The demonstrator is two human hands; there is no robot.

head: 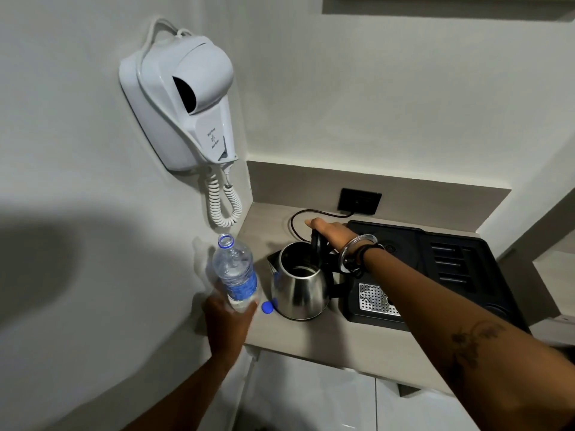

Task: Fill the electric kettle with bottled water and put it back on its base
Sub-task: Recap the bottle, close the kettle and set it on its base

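Kettle [300, 286]: rounded steel body, brushed and shiny, wide at the bottom, narrowing to an open mouth; dark inside, water level can't be told. It stands upright on the pale matte counter [336, 340], near the left wall, just left of the black plastic tray [404, 244] and off it. Black lid [316, 244] tipped up at the back of the mouth. Right hand [333, 230] rests on top of the raised lid, palm down, fingers together and stretched forward; thumb hidden, so grip can't be told. Metal bangles [353, 247] and a dark band on that wrist, a tattoo on the forearm.

Bottle [235, 272]: clear ribbed plastic, blue label, blue neck ring, uncapped, roughly upright with a slight tilt, held left of the kettle and apart from it. Partly filled. Left hand [225, 321] wraps around its lower end, fingers curled on the base. Small round blue cap [267, 307] lies on the counter just beside the kettle's foot.

Tray has ribbed slots at right and a perforated metal grate [375, 298] in front. Thin black cord [298, 217] loops to a black wall socket [359, 200]. White glossy hairdryer [183, 101] on the left wall, coiled cord [222, 200] hanging below.
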